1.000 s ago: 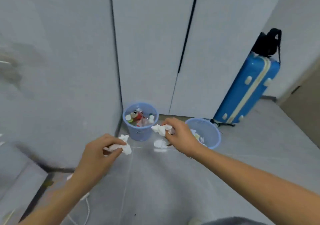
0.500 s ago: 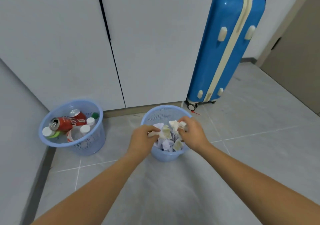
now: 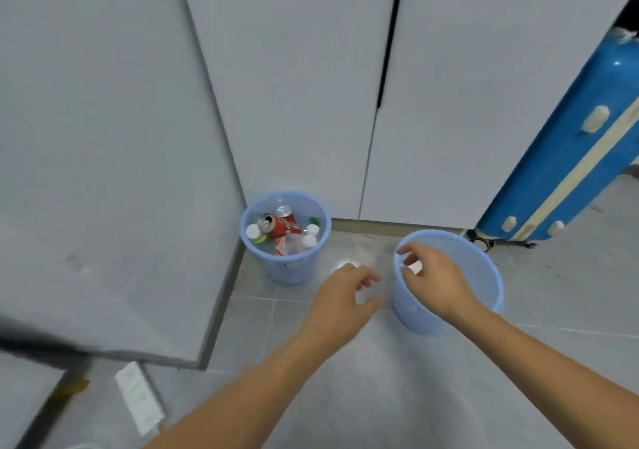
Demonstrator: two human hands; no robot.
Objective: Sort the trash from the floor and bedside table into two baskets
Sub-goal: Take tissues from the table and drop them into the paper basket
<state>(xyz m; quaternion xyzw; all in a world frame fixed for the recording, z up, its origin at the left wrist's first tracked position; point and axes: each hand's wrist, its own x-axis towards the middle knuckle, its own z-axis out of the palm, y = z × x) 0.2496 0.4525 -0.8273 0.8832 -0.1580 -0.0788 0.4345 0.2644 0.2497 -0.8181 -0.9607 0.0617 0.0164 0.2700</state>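
Two light-blue mesh baskets stand on the grey tiled floor by the wardrobe. The left basket (image 3: 291, 269) holds a red can (image 3: 280, 224) and several white-capped bottles. My right hand (image 3: 434, 277) hovers over the near-left rim of the right basket (image 3: 460, 241), fingers loosely apart. A scrap of white tissue (image 3: 413, 267) shows just under those fingers, inside the basket. Between the two baskets, my left hand (image 3: 345, 295) hangs above the floor with spread fingers and nothing in it.
A blue suitcase (image 3: 567, 175) leans against the wardrobe doors (image 3: 311, 85) at the right. A grey panel (image 3: 103, 206) fills the left side. A white power strip (image 3: 139, 401) lies on the floor at lower left.
Both hands held white tissues over the right basket half a second ago. Now the tissues are out of my hands, and my left hand has drawn back to the left of the basket.
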